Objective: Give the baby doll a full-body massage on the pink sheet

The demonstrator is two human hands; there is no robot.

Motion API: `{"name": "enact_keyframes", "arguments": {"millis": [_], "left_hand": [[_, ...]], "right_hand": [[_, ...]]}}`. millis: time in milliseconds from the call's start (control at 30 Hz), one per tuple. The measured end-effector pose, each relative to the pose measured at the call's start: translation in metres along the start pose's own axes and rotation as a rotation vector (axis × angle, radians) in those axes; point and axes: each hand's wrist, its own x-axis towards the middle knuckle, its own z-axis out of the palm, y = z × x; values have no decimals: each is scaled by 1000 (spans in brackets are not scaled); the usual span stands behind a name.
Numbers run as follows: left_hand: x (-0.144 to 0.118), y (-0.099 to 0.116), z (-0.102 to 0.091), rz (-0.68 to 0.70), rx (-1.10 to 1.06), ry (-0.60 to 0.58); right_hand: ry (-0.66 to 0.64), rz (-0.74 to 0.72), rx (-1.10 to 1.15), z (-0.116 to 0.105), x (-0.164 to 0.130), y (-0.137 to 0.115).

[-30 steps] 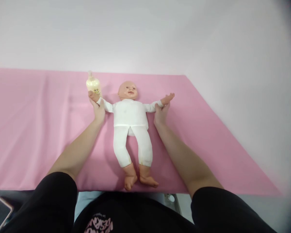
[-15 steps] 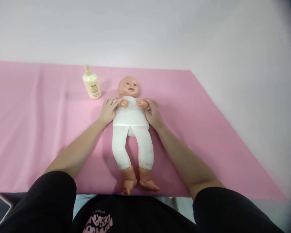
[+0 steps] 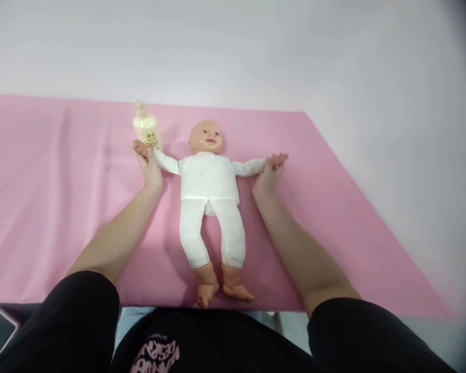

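Your left hand (image 3: 150, 168) grips the doll's (image 3: 209, 181) wrist at centre left of the frame, and your right hand (image 3: 267, 178) grips the other wrist at centre right, so both hands are closed around the arms and hold them spread wide. The doll lies face up in the middle of the pink surface (image 3: 334, 217), between your hands, its long axis running from head at the top to bare feet near you. It wears a white suit. A cream bottle (image 3: 146, 128) stands just beyond your left hand, at upper left.
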Motion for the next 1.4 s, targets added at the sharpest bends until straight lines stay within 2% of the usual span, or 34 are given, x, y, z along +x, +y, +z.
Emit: {"name": "enact_keyframes", "arguments": {"millis": [100,200,333,433,500,567,667,733,867,933,1000,1067,1167,1267,1400], "left_hand": [[-9,5,1,158,40,-178],[-20,11,4,335,188,-417],[-30,16,9,523,467,-723],[-32,18,13,613,579,-840],[-33,19,14,631,599,-840],[-33,18,14,620,576,-790],[-32,14,11,533,413,-611],[-28,10,8,405,243,-440],[-11,0,3,35,-20,-104],[-2,-4,2,-143,-94,3],[2,-5,2,-231,-124,48],[2,-4,2,-210,-124,40],[-6,1,3,6,-49,-78],[-17,5,5,276,115,-324],[-30,11,10,498,461,-674]], "right_hand": [[-22,-126,67,2,-9,-23],[-214,-280,-23,6,-22,-42],[-473,-500,-211,9,-30,-51],[-550,-608,-265,10,-31,-50],[-544,-617,-259,10,-31,-50],[-504,-590,-226,11,-32,-48],[-363,-481,-95,11,-30,-43],[-243,-406,25,12,-24,-35],[-9,-242,173,12,-4,-3],[100,-66,227,11,5,16],[163,84,254,10,9,28],[169,94,259,10,9,29],[51,-135,217,11,1,9],[-158,-322,105,13,-13,-18],[-415,-481,-137,14,-28,-42]]}}
